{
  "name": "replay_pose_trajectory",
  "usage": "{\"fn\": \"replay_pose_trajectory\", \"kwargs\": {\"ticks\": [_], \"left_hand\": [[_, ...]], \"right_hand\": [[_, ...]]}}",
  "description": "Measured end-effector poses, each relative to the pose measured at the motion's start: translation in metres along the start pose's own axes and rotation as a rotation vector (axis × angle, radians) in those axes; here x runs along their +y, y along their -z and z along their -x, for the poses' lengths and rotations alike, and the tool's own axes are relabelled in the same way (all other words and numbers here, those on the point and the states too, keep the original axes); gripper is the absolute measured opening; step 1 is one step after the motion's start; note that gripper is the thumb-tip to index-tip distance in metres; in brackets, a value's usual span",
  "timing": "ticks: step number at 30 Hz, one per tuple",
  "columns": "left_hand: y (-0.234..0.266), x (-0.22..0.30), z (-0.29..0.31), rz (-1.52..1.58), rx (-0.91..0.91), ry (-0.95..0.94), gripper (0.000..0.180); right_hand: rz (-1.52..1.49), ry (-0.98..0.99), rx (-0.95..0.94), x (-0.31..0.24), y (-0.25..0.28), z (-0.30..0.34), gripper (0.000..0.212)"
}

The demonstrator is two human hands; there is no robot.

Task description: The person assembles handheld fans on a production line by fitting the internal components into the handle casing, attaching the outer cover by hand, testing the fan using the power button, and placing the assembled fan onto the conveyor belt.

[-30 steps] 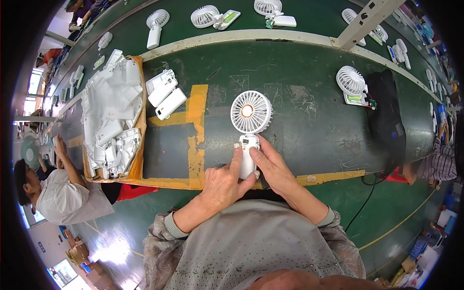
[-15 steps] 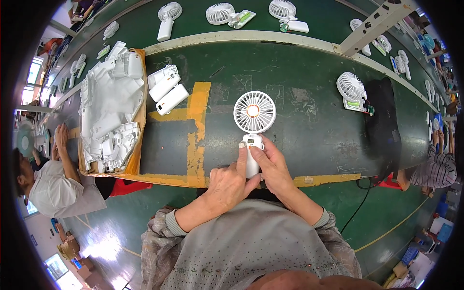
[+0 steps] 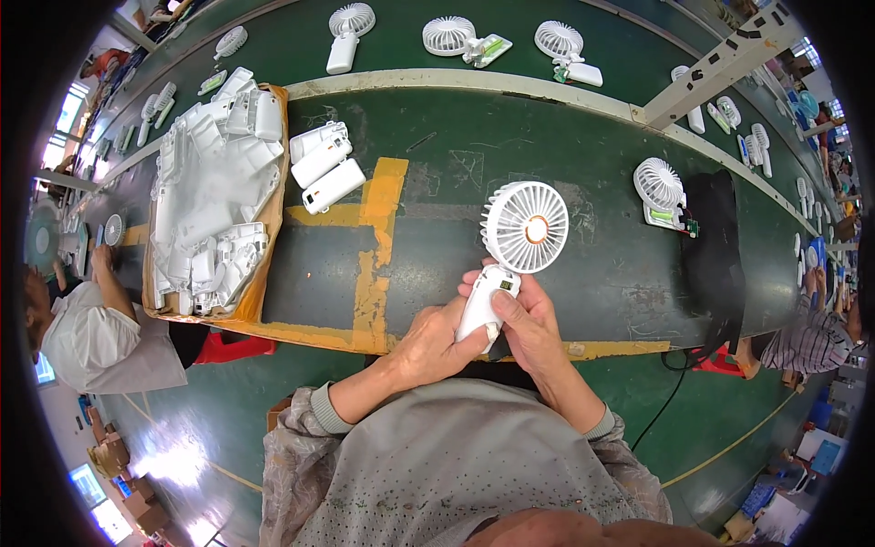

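A white handheld fan (image 3: 529, 228) with an orange-ringed hub is held over the near edge of the bench, its head tilted to the right. My right hand (image 3: 531, 326) grips the handle from the right, thumb lying on its front just below a small dark display. From the left, my left hand (image 3: 430, 342) is closed round the lower end of the same handle, its thumb pressed near the bottom. Some fingers of both hands are hidden behind the handle.
At left stands a cardboard box (image 3: 272, 196) of white plastic shells, with several handle shells (image 3: 334, 186) beside it. A partly opened fan (image 3: 658, 185) and a black bag (image 3: 715, 246) lie at right. Behind a pale rail (image 3: 437, 84), more fans sit. People sit on both sides.
The fan has been raised and turned, its head now leaning right. My left index finger has left the handle's front, and the right thumb now lies there.
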State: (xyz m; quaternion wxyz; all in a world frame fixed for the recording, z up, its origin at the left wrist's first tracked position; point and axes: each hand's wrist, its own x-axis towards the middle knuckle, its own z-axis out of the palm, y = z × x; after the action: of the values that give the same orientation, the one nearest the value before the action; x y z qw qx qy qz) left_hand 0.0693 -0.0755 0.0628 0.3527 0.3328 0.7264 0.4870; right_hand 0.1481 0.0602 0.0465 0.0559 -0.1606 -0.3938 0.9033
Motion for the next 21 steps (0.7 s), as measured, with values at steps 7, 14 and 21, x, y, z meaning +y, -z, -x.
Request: {"fn": "replay_pose_trajectory", "kwargs": {"ticks": [7, 14, 21], "left_hand": [[-0.004, -0.007, -0.005, -0.089, -0.007, 0.020, 0.029], [0.012, -0.020, -0.019, 0.573, -0.068, 0.236, 0.028], [0.115, -0.003, -0.126, -0.508, 0.638, -0.228, 0.031]], "right_hand": [[-0.092, 0.020, 0.042, 0.003, 0.003, -0.004, 0.038], [0.165, -0.021, 0.041, 0.006, 0.011, -0.021, 0.044], [0.593, 0.101, 0.068, -0.007, 0.046, -0.048, 0.032]]}}
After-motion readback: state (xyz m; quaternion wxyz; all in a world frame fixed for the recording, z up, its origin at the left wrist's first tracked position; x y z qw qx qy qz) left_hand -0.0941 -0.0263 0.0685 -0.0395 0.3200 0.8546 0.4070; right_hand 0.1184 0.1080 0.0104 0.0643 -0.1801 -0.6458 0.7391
